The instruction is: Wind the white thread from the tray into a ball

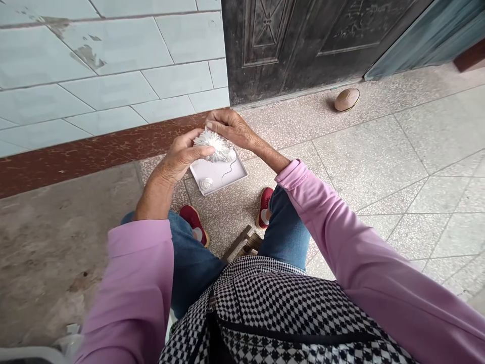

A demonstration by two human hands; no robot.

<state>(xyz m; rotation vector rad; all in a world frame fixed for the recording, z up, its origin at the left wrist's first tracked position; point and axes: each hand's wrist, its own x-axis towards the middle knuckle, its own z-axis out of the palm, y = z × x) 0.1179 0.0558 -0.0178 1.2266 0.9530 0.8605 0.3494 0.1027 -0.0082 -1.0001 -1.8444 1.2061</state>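
A round white bundle of looped strands (211,144), like a pompom or a paper flower, is held up between both hands. My left hand (180,155) grips it from the left, its thumb lying across the front. At its upper edge my right hand (232,127) is closed, fingertips pinching the strands or a thread end too small to make out. Under the hands a shallow white box (237,178) lies on the floor. A small white ruffled ball (206,183) sits in its near left corner. A thin dark thread (228,172) curls across its bottom.
A low wooden stool (244,244) stands between my legs, near my red shoes. Ahead are a tiled wall (125,50) and a dark carved door (288,45). A tan ball-like object (346,99) lies on the speckled floor by the door.
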